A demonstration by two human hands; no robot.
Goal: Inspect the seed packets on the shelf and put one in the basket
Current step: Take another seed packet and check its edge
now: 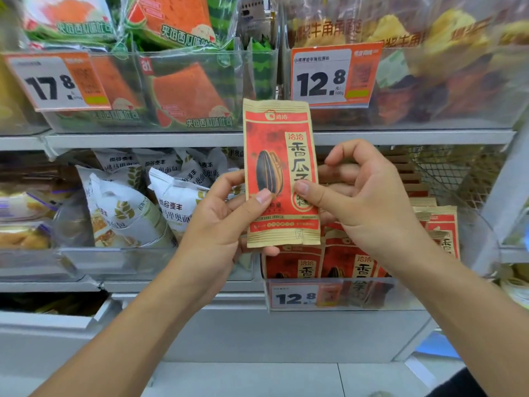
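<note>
Head view: the inspection step was in hand. 1 seed packet (281,173), red and tan with a large striped seed printed on its face, was held upright in front of the shelf edge (171,139), printed side toward the camera. It hung just above the bin of matching packets (337,265), which stood in a row behind a clear front carrying a 12.8 price tag (294,297).

The left hand (226,216) came up from below, palm turned inward, and pinched the packet's lower left edge, thumb pressed on the front and the other fingers (270,250) curled behind and under its bottom seam. The right hand (363,196) gripped the lower right edge the same way, thumb on the front near the round seal, with its index and middle fingers arched loosely behind the packet. Both forearms rose from the bottom corners of the frame and converged on the packet.

Left of the packet lay white bread bags (131,213) in a clear tray; above it sat watermelon-print toast packs (183,90).

No basket showed here, so its place cannot be told. The next move would likely call for 1 hand to let go while the other carries the packet down and away from the shelf to wherever the basket waits.
</note>
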